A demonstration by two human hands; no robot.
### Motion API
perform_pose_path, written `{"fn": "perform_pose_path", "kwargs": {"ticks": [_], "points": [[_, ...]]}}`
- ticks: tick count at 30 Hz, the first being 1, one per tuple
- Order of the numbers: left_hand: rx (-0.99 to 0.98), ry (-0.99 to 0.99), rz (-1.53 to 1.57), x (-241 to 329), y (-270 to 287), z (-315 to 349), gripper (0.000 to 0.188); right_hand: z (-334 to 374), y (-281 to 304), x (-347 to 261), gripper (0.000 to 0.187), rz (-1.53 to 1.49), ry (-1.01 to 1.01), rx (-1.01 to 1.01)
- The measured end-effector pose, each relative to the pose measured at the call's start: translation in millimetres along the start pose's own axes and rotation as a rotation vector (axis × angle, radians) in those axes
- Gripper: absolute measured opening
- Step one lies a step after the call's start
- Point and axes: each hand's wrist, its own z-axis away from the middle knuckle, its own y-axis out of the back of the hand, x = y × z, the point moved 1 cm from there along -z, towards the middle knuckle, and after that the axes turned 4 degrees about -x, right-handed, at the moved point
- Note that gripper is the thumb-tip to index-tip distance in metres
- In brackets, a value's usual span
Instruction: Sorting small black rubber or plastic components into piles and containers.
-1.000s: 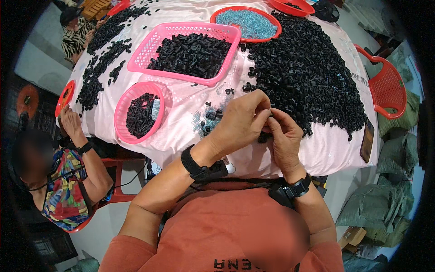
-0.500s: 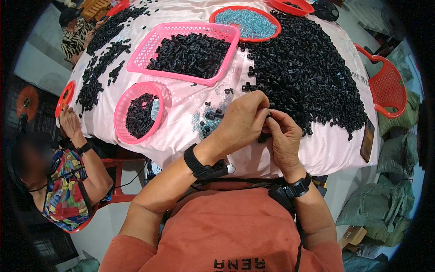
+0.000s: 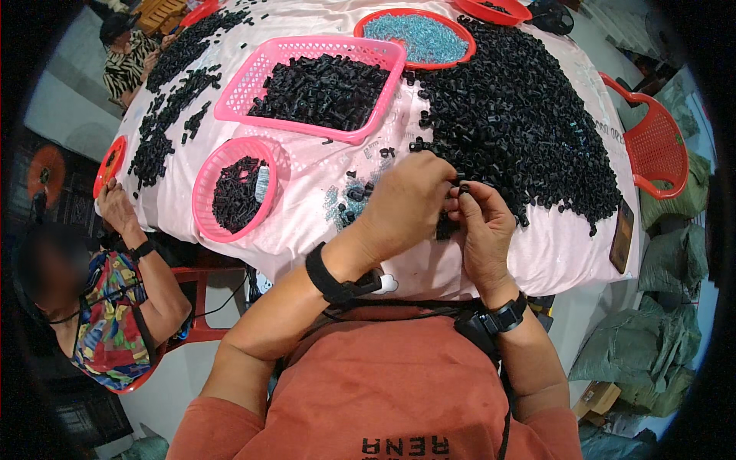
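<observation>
Your left hand [image 3: 406, 201] and right hand [image 3: 481, 222] meet fingertip to fingertip, both grips pinching one small black plastic piece [image 3: 462, 186] at the near edge of the black pile [image 3: 514, 123] on the table [image 3: 322, 184]. Probably light, stiff, fiddly; hold by its sides.

Pink baskets [image 3: 383, 57], black parts [image 3: 521, 130]

Small black plastic part [image 3: 462, 186]: pinched between fingertips of left hand [image 3: 406, 205] and right hand [image 3: 484, 230], mostly hidden, shape unclear. Held just above near edge of large heap of black plastic parts [image 3: 514, 123], at heap's lower left corner. Loose blue and black pieces [image 3: 349, 199]: scattered just left of heap, beside left hand.
</observation>
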Motion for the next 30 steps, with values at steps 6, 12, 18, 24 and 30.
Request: {"fn": "perform_pose_path", "kwargs": {"ticks": [6, 12, 18, 24, 30], "points": [[-0.318, 0.215, -0.111, -7, 3, 14, 0.004, -1, 0, -1, 0.017, -0.089, 0.025, 0.036], [-0.295, 0.082, -0.249, -2, -7, 22, 0.005, -2, 1, 1, 0.018, -0.056, 0.044, 0.020], [-0.250, 0.068, -0.247, 1, -8, 20, 0.011, -2, 2, 2, 0.018, -0.056, 0.040, 0.009], [-0.126, 0.241, -0.026, 2, 4, 3, 0.011, -2, 1, 1, 0.016, -0.070, 0.012, 0.010], [-0.051, 0.239, 0.129, 2, 0, -6, 0.013, 0, -3, -4, 0.016, 0.028, 0.005, -0.039]]}}
